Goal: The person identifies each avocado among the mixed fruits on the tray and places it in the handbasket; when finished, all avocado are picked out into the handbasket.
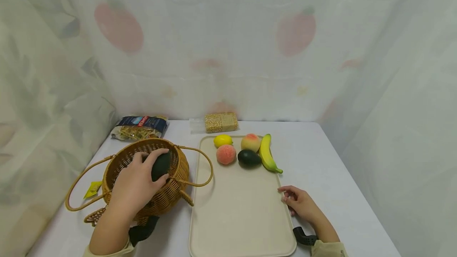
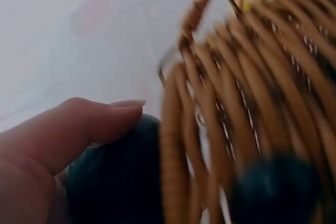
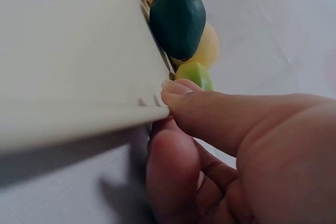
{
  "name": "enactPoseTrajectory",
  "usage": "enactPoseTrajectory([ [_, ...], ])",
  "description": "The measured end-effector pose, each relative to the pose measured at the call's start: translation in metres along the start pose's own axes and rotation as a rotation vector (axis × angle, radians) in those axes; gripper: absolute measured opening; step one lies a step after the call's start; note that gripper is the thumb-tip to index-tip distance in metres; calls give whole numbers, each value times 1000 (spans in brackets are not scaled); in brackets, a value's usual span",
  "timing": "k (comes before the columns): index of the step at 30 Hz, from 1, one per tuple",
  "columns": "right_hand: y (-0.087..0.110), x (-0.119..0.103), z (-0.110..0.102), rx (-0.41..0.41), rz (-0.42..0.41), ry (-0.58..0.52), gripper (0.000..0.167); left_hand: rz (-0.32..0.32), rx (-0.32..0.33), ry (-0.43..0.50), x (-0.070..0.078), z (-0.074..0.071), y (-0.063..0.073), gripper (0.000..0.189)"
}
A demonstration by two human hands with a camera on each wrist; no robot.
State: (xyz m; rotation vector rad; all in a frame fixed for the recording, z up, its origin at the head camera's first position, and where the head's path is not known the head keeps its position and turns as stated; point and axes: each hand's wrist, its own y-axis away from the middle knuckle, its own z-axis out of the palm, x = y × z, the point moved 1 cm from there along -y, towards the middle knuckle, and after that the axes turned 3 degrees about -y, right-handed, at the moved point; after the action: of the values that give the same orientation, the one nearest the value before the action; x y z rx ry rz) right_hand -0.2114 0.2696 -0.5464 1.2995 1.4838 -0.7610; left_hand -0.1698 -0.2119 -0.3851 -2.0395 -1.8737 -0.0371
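Observation:
My left hand [image 1: 135, 183] grips a dark green avocado [image 1: 161, 167] at the mouth of a round wicker basket [image 1: 183, 171]. In the left wrist view the thumb lies over this avocado beside the basket's rim, and a second dark green rounded shape [image 2: 278, 190] shows blurred against the wicker. My right hand [image 1: 303, 205] pinches the right edge of a beige tray [image 1: 239, 213], thumb above and finger below. At the tray's far end lie a lemon [image 1: 223, 140], a pink peach [image 1: 226, 154], a paler peach [image 1: 250, 142], another avocado [image 1: 249, 158] and a banana [image 1: 267, 154].
Behind the basket lies a blue pasta bag [image 1: 140, 127]. A clear pack of yellow kernels [image 1: 221, 122] lies beyond the tray. Left of the basket is a small yellow packet [image 1: 93, 189]. Two looped handles [image 1: 207, 158] spread out from the basket, one over the tray's left edge.

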Motion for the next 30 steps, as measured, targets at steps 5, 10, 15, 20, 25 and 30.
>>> enactPoseTrajectory([
  [5, 0, 0, 0, 0, 8, 5, 34, -31, 5, -5, -22, -1, 4, 77],
  [10, 0, 0, 0, 3, 4, 2, 34, -59, 3, -12, -41, -1, 5, 79],
  [15, -1, 0, 1, 1, 0, 2, 34, -92, -37, -9, -53, 0, 4, 78],
  [20, -2, -1, 0, 5, 8, 14, 34, -91, -63, -29, -57, 0, 3, 77],
  [25, -1, -1, 0, 0, 3, 11, 34, -119, -90, -57, -58, 0, 2, 76],
  [30, -1, -3, -1, 6, 16, 21, 33, -178, -127, -86, -60, 2, 0, 75],
])
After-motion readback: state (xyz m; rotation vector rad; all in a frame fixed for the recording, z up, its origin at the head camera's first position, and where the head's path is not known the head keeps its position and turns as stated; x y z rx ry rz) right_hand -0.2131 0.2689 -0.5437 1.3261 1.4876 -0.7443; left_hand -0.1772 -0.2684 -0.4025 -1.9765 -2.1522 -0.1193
